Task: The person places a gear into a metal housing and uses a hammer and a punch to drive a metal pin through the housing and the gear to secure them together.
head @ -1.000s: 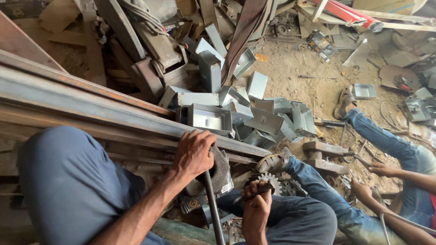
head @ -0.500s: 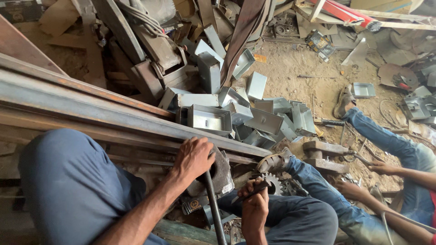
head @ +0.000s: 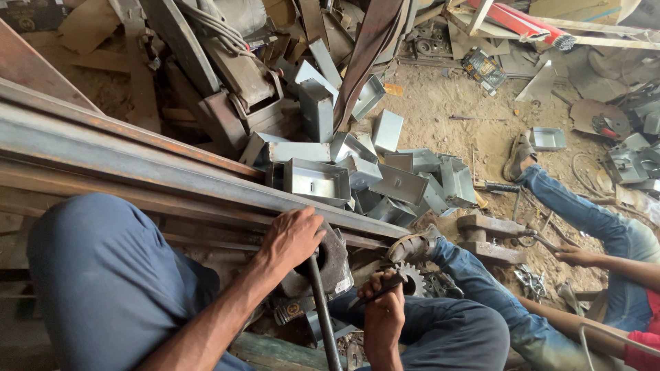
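Beside the long steel beams (head: 137, 165), two hands work at a dark metal block on the ground.

Left hand (head: 292, 239) is curled over the top of a black rod (head: 322, 309), fingers wrapped shut around it where it meets the block (head: 335, 260). Right hand (head: 382, 308) is closed in a fist on a dark tool handle (head: 377, 287), just beside a toothed gear (head: 412, 278). Beyond lies a heap of grey metal boxes (head: 357, 172); a co-worker's hand (head: 574, 256) rests on the dirt nearby.

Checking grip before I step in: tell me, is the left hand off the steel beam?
No, the left hand rests against the long rusty steel beam, fingers curled at its edge.
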